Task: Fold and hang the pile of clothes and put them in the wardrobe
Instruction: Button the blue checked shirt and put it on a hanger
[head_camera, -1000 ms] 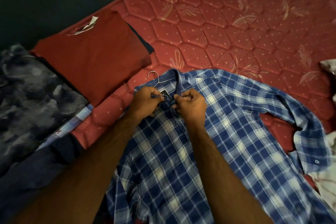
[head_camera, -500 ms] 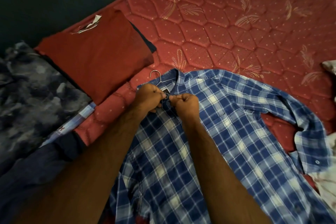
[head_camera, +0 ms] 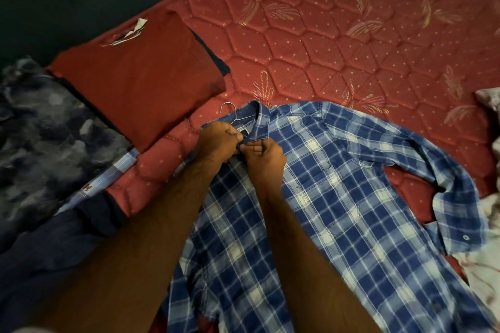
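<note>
On the red quilted mattress [head_camera: 324, 43] lay one blue plaid shirt [head_camera: 338, 197], front up, metal hanger hook [head_camera: 228, 111] protruding at the collar. Left hand [head_camera: 219, 140] and right hand [head_camera: 266, 155] pinched the placket just below the collar, fingers curled. Beside it: folded red garment [head_camera: 140, 78].

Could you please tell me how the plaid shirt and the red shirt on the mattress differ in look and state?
The plaid shirt is blue and white checked; the red shirt is plain. The plaid shirt lies spread out with a sleeve extended, while the red shirt is folded into a compact rectangle. The plaid shirt has a hanger at its collar and both hands, left and right, pinching near it; the red shirt is untouched. Both rest on the mattress.
</note>
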`<state>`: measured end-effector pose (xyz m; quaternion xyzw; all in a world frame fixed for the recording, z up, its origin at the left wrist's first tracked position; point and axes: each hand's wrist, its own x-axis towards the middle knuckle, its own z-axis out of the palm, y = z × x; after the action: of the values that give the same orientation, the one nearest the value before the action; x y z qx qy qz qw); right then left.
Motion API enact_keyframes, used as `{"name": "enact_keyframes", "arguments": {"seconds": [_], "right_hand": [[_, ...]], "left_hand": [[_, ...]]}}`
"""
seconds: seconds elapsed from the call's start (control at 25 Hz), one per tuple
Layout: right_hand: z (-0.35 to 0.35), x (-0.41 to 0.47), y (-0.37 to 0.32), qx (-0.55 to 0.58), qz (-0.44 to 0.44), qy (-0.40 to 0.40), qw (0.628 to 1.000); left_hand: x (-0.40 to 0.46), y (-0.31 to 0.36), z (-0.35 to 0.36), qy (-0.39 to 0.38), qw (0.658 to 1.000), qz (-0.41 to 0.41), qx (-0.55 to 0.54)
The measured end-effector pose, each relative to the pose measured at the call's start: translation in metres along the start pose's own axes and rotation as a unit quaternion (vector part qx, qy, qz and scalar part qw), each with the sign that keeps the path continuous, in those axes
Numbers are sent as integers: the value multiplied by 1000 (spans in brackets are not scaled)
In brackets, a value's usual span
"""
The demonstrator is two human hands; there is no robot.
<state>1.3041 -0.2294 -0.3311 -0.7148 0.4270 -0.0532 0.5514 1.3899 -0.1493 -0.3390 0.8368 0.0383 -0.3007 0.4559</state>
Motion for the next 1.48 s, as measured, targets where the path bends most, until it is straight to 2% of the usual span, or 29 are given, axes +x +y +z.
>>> {"name": "enact_keyframes", "arguments": {"seconds": [0.28,0.4,0.52,0.68,0.92,1.28,1.48], "right_hand": [[-6,-4,8,40,-40,-14,998],[-2,-1,11,62,-18,-10,998],[5,-1,12,72,-9,10,997],[2,1,11,99,16,-17,995],[-2,6,15,38,-3,-50,998],[-6,8,11,84,14,-51,995],[-5,8,12,55,-11,-38,998]], "left_hand": [[-5,0,-4,11,999,2,-45],[-8,1,-7,-6,998,9,-65],[-12,-1,-6,-8,998,48,-34],[-12,-8,-1,32,997,75,-11],[-13,-14,3,62,990,121,30],[-12,-18,11,68,993,89,-38],[-15,-12,10,45,993,61,-93]]}}
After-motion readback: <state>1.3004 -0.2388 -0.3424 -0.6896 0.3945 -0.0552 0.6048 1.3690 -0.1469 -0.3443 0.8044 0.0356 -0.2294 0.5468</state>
